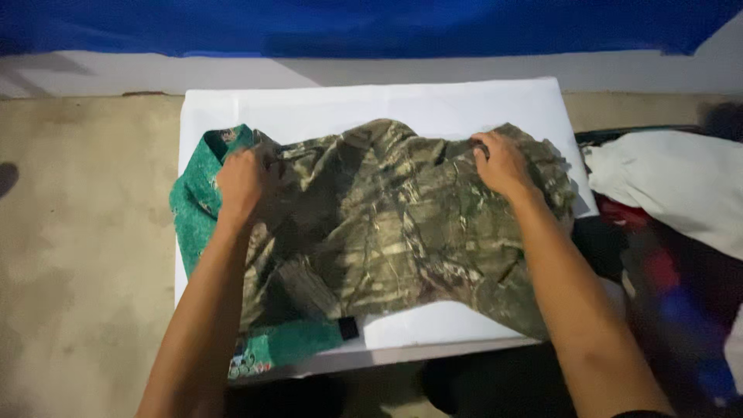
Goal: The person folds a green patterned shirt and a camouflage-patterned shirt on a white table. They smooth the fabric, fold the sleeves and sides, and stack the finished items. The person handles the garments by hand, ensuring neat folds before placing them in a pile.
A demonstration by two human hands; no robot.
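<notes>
1. The bare beige concrete floor [85, 248] fills the left side and runs under everything; a blue sheet [371, 23] hangs across the top of the view
2. The white rectangular tabletop [433, 104] stands in the middle, its far edge near the pale wall base
3. The crumpled camouflage-patterned cloth garment in brown and olive [387, 224] lies spread across the tabletop, covering most of its width and reaching over the right edge
4. A pile of mixed clothes [673, 232], white on top with red and blue below, sits just beside the tabletop on the right
5. A teal patterned cloth [193, 209] lies under the camouflage garment, showing at the left edge and the near-left corner of the tabletop
6. The left hand [241, 182] is clenched on the garment's upper left part, pinching a fold of fabric
7. The right hand [503, 162] presses on the garment's upper right part, fingers curled into the cloth, grasping it
</notes>
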